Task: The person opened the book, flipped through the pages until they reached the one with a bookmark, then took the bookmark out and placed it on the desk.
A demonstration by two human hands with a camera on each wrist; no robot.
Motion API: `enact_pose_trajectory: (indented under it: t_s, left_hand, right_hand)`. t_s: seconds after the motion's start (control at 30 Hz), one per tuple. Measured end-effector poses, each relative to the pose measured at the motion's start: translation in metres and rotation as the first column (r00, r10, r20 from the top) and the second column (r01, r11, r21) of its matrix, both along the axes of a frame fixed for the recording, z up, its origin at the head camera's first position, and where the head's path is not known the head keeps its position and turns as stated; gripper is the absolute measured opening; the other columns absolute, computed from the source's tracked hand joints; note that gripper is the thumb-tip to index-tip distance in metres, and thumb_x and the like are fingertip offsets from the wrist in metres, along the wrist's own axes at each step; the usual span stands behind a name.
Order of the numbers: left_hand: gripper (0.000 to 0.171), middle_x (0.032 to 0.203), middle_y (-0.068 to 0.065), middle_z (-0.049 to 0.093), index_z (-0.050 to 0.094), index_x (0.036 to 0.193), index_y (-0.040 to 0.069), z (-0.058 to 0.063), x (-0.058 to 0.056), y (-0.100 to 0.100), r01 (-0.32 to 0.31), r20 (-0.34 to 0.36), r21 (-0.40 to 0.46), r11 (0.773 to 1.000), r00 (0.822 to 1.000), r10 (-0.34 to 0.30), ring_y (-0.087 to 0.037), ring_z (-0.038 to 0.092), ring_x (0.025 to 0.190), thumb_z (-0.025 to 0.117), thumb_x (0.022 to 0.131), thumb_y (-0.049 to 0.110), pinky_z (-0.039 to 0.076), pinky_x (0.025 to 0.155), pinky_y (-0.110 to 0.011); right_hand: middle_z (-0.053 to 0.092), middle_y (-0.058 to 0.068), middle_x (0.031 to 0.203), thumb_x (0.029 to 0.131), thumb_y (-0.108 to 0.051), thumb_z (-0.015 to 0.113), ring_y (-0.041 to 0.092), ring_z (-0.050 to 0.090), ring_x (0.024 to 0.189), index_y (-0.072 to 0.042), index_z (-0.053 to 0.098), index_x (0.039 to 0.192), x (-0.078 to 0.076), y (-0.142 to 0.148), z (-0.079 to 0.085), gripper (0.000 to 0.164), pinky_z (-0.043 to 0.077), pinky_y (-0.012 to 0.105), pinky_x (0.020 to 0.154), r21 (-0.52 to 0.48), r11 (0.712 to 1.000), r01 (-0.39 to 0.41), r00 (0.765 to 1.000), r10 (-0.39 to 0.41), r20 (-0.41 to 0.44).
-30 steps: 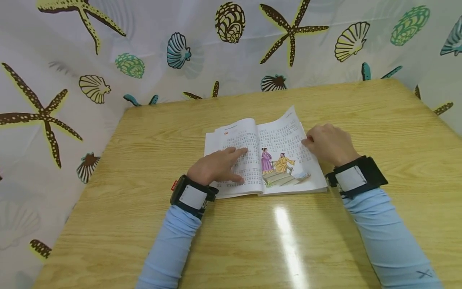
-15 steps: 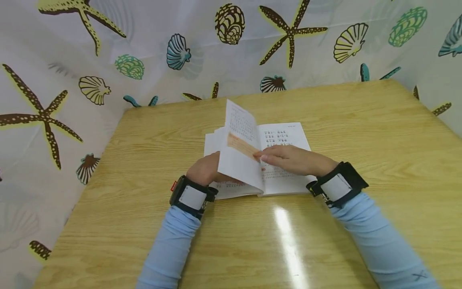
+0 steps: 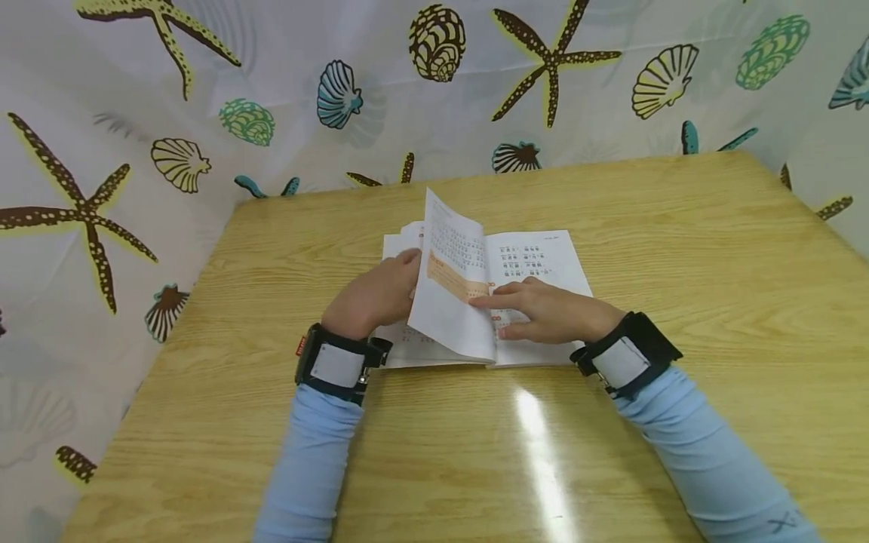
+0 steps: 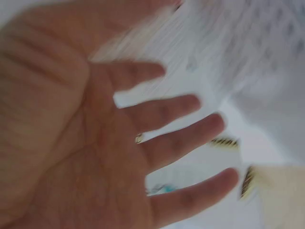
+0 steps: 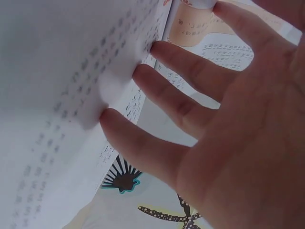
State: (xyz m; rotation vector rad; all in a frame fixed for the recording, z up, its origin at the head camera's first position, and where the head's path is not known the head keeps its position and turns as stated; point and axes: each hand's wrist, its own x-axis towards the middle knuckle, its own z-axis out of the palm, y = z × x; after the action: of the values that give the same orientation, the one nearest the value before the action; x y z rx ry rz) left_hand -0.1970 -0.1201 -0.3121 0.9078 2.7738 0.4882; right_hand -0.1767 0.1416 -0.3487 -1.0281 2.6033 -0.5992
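Note:
An open book [image 3: 536, 260] lies on the table, with one page [image 3: 444, 317] standing raised and leaning left of the spine. My left hand [image 3: 376, 296] is at the left of that page, its fingertips hidden behind it in the head view. In the left wrist view, the left hand [image 4: 105, 133] has its fingers spread and straight, with blurred paper beyond them. My right hand [image 3: 553, 311] lies over the right-hand page, its index finger reaching the raised page near the spine. The right wrist view shows its extended fingertips [image 5: 112, 114] touching printed paper.
A wooden table [image 3: 645, 219] with a bright strip of glare carries the book. Behind and beside it hangs a white cloth [image 3: 285, 45] printed with shells and starfish. Black straps [image 3: 339, 364] circle both wrists over light blue sleeves.
The illustrated page's leaf has been lifted and swung left, showing new text. My right hand has moved left from the page's edge to the spine. My left hand has shifted left behind the leaf.

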Motion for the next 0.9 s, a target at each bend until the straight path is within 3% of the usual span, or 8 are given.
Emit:
enact_pose_trajectory:
  t_s: [0.13,0.23,0.3,0.37,0.43,0.5,0.7,0.9]
  left_hand:
    - [0.058,0.159,-0.023,0.032,0.025,0.159,0.001,0.018,0.006,-0.003,-0.104,-0.207,0.001,0.995,0.973,0.102,-0.041,0.036,0.143,0.049,0.107,0.010,0.037,0.111,-0.053]
    - [0.057,0.160,-0.023,0.032,0.029,0.158,0.002,0.020,0.009,0.004,-0.074,-0.262,-0.016,0.997,0.963,0.067,-0.039,0.034,0.145,0.051,0.106,0.009,0.034,0.113,-0.052]
    - [0.061,0.162,-0.020,0.029,0.028,0.160,0.008,0.015,0.010,0.012,-0.043,-0.181,-0.081,0.996,0.983,0.028,-0.039,0.032,0.146,0.054,0.107,0.021,0.034,0.113,-0.053]
    - [0.069,0.165,-0.018,0.024,0.026,0.162,0.013,0.004,0.009,0.022,-0.006,-0.037,-0.153,0.988,0.999,0.000,-0.039,0.029,0.147,0.059,0.104,0.034,0.034,0.113,-0.053]
    - [0.077,0.167,-0.015,0.018,0.022,0.163,0.018,-0.007,0.007,0.029,0.009,0.114,-0.216,0.976,0.993,0.016,-0.038,0.025,0.149,0.060,0.102,0.044,0.032,0.114,-0.053]
    - [0.082,0.167,-0.015,0.018,0.022,0.164,0.018,-0.017,0.005,0.033,0.015,0.191,-0.246,0.969,0.981,0.034,-0.037,0.025,0.149,0.064,0.099,0.046,0.031,0.115,-0.051]
    - [0.085,0.167,-0.013,0.019,0.022,0.163,0.018,-0.028,0.002,0.036,-0.006,0.232,-0.252,0.968,0.970,0.066,-0.034,0.027,0.149,0.068,0.097,0.045,0.032,0.116,-0.048]
    - [0.085,0.167,-0.012,0.020,0.023,0.163,0.017,-0.028,0.001,0.040,0.004,0.240,-0.228,0.974,0.969,0.052,-0.033,0.028,0.149,0.070,0.096,0.041,0.034,0.115,-0.045]
  right_hand:
    - [0.054,0.027,0.142,0.100,-0.016,0.064,0.045,0.052,0.118,-0.011,0.055,0.147,0.001,0.000,0.000,0.049,0.044,0.056,0.097,0.014,1.000,0.010,0.999,-0.010,-0.033]
    - [0.056,0.026,0.138,0.099,-0.014,0.064,0.045,0.053,0.116,-0.010,0.056,0.146,0.001,0.000,0.000,0.048,0.044,0.056,0.096,0.009,1.000,-0.001,0.999,0.001,-0.054]
    - [0.057,0.026,0.138,0.100,-0.013,0.064,0.045,0.053,0.118,-0.009,0.055,0.146,0.000,-0.001,0.000,0.048,0.043,0.057,0.098,0.007,1.000,-0.011,0.998,0.012,-0.055]
    - [0.056,0.027,0.139,0.100,-0.013,0.063,0.046,0.052,0.122,-0.008,0.055,0.147,0.000,-0.001,0.000,0.047,0.041,0.058,0.101,0.005,1.000,-0.020,0.999,0.020,-0.048]
    - [0.055,0.027,0.140,0.100,-0.013,0.062,0.047,0.051,0.125,-0.008,0.054,0.147,0.000,-0.002,-0.001,0.048,0.040,0.058,0.103,0.013,1.000,-0.016,0.999,0.017,-0.042]
    - [0.054,0.027,0.141,0.100,-0.013,0.063,0.047,0.050,0.127,-0.008,0.054,0.147,-0.001,-0.004,-0.002,0.048,0.039,0.059,0.104,0.018,1.000,-0.016,0.999,0.017,-0.043]
    - [0.053,0.026,0.142,0.095,-0.012,0.070,0.047,0.048,0.128,-0.004,0.052,0.148,-0.005,0.000,-0.003,0.057,0.041,0.058,0.105,0.105,0.988,0.117,0.993,-0.114,-0.036]
    - [0.049,0.026,0.144,0.090,-0.015,0.075,0.049,0.044,0.127,-0.002,0.060,0.139,-0.016,0.033,-0.003,0.053,0.042,0.062,0.101,0.242,0.912,0.330,0.944,-0.325,-0.062]
